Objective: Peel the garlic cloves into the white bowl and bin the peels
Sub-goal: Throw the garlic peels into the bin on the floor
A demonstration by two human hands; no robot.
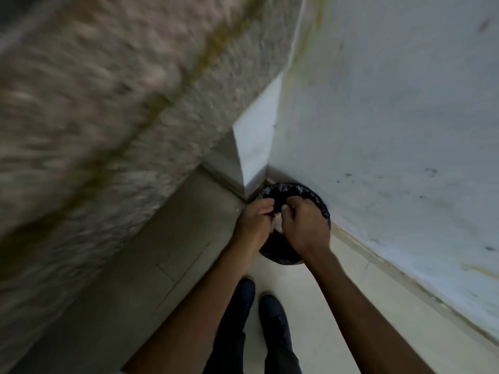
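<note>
Hands meet above a round bin lined with a black plastic bag, which stands on the floor in the corner where a pale, scuffed wall meets a white pillar. A small clump of pale garlic peels shows in the gap between the two palms, directly over the bin's open mouth. The right hand has its fingers curled tight into the palm with the thumb bent on top, closing on the peels. The left hand sits just beside it, knuckles up and fingers curled inward toward the same clump; its fingertips are hidden, so I cannot tell whether they pinch the peels. Both bare forearms reach forward from the bottom of the view. Below them, two dark shoes stand on a light floor, near the bin. A speckled stone counter fills the left side, heavily blurred.
</note>
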